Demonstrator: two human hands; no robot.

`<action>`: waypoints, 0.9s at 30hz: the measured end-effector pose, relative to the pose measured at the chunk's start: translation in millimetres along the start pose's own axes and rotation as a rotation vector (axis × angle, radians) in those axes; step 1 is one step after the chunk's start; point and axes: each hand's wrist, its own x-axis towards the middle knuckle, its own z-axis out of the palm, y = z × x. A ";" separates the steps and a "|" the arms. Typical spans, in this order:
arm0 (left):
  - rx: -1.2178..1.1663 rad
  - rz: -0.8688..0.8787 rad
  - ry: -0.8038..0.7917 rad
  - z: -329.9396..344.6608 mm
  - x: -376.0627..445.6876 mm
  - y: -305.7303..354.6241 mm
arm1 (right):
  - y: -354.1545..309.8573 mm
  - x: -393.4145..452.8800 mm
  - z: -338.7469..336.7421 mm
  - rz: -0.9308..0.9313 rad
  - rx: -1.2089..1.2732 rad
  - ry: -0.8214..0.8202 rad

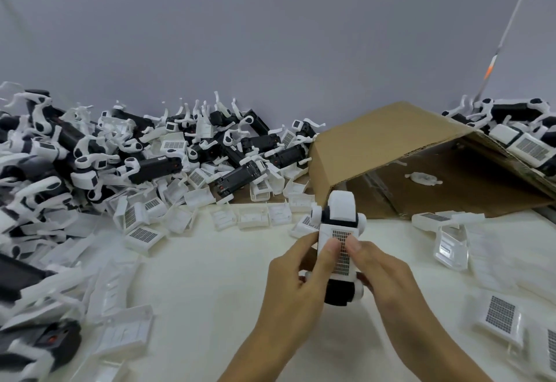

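Cardboard box: a brown cardboard box (pixel 391 141) lay tipped on its side at the back right of the counter (pixel 210 276), with its open mouth facing the viewer.
Box contents: a single small white plastic part (pixel 422 178) lay on the inner wall of the box, well inside; nothing else showed in it.
Behind the box: more black-and-white toy bodies (pixel 517 129) were stacked against its far right edge.
Heap at left: a large heap of toy bodies and white legs (pixel 150 156) was piled along the wall, spilling toward the middle of the counter.
Loose covers: white plastic covers (pixel 252 216) lay in a rough row just beyond the hands.
Held thing: a toy robot body (pixel 341 210) was held above the counter, centre right, in front of the box mouth. It was white on top and black below, with round white hubs at its corners.
Panel: a grid-patterned panel (pixel 341 256), dark squares on white, ran along the top of the body toward the viewer.
Left hand: the left hand (pixel 294 285) gripped the left side of the body, fingers curled round it, thumb lying on the panel's left edge.
Right hand: the right hand (pixel 382 273) gripped the right side, fingers wrapped beneath, thumb pressing the panel's right edge.
Thumbs: the two thumb tips sat close together on the panel.
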 end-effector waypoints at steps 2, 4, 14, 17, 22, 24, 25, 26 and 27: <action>-0.020 -0.010 0.014 -3.0 2.6 -4.0 | 1.3 -0.1 1.6 -0.014 -0.057 0.007; -0.052 -0.025 -0.023 -5.7 4.6 -7.3 | 1.8 -0.6 3.4 -0.031 -0.090 0.051; -0.033 -0.030 0.515 -44.9 35.7 -31.8 | -14.7 10.1 -25.2 0.408 -0.169 0.446; -0.008 -0.100 0.701 -66.2 51.1 -45.8 | -32.7 10.1 -51.3 0.582 -0.068 0.360; 0.029 -0.235 0.775 -68.4 69.8 -63.1 | -96.4 28.5 -117.1 0.400 -0.012 0.500; 0.059 -0.261 0.815 -66.6 76.3 -67.5 | -134.2 50.8 -142.8 0.183 0.109 0.640; 0.069 -0.267 0.831 -65.9 79.6 -70.5 | -148.5 63.3 -154.7 0.092 0.189 0.676; 0.074 -0.269 0.833 -65.7 82.8 -74.2 | -158.8 73.9 -165.2 0.033 0.246 0.699; 0.082 -0.267 0.826 -65.7 86.1 -77.9 | -164.0 81.5 -172.5 0.016 0.247 0.705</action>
